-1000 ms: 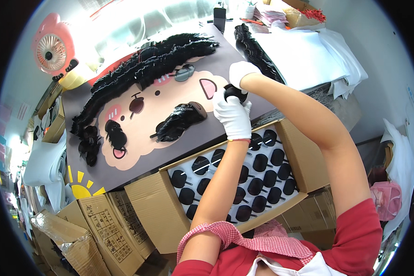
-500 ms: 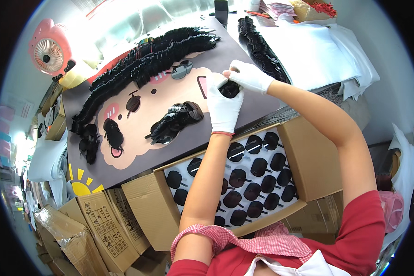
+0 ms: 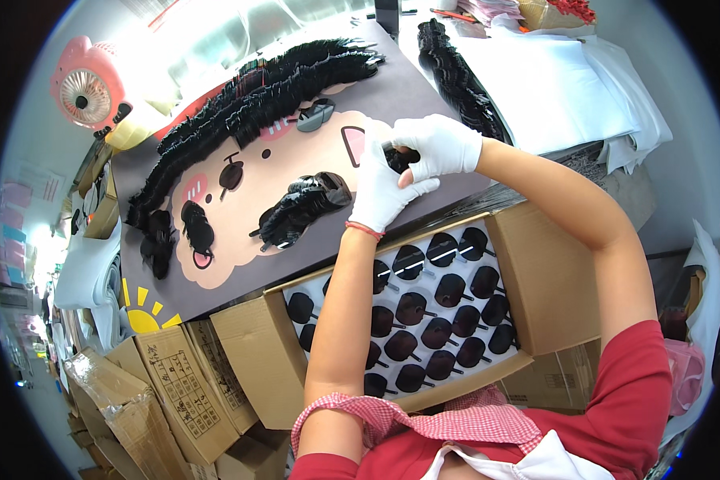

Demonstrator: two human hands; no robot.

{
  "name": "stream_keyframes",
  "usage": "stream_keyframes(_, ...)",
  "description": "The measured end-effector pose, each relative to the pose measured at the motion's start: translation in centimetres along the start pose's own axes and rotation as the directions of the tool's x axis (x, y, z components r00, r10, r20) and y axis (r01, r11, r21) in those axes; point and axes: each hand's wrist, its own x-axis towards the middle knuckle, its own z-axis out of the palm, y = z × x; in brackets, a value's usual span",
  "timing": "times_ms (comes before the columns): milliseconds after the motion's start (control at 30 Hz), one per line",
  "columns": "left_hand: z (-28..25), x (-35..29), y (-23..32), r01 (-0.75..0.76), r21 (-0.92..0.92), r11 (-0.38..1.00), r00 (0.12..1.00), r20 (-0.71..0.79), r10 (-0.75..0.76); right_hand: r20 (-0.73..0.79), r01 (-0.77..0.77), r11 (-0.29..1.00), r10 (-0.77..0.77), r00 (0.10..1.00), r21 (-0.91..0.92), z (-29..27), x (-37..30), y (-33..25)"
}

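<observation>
Both my hands wear white gloves with bare fingertips showing, and they meet over the right side of a printed mat. My left hand (image 3: pixel 382 190) is closed round a small stack of dark tinted lenses (image 3: pixel 396 158). Curled over the same stack from the right, my right hand (image 3: pixel 442 148) has its thumb and fingers at the lenses' edge; its exact grip is partly hidden. Below my hands, an open cardboard box (image 3: pixel 540 276) holds rows of dark round lenses with small tabs (image 3: pixel 412 308) on a white sheet. My left forearm covers part of those rows.
The grey mat (image 3: pixel 240 292) with a cartoon face bears long rows of stacked dark lenses (image 3: pixel 272 104), smaller piles (image 3: pixel 300 212) and a few loose lenses. Another row (image 3: pixel 456 76) lies beside white sheets (image 3: pixel 544 88). A pink fan (image 3: pixel 88 88) stands far left; cardboard cartons (image 3: pixel 188 384) sit lower left.
My right hand has turned and come down over the lens stack, its thumb now lower. My left hand has shifted slightly left, and its thumb now points right. The view has shifted slightly.
</observation>
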Motion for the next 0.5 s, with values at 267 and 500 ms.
stream_keyframes(267, 1.7, -0.7, -1.2, -0.023, -0.601, 0.799, 0.821, -0.467, -0.329, -0.059, 0.011, 0.968, -0.027, 0.998, -0.250, 1.6, 1.4, -1.0)
stream_keyframes(500, 3.9, -6.3, 7.5, -0.031, -0.949, 0.315, 0.792, -0.216, -0.572, -0.075, -0.497, 0.817, 0.538, 0.840, 0.292, -0.2, -4.4, -9.5)
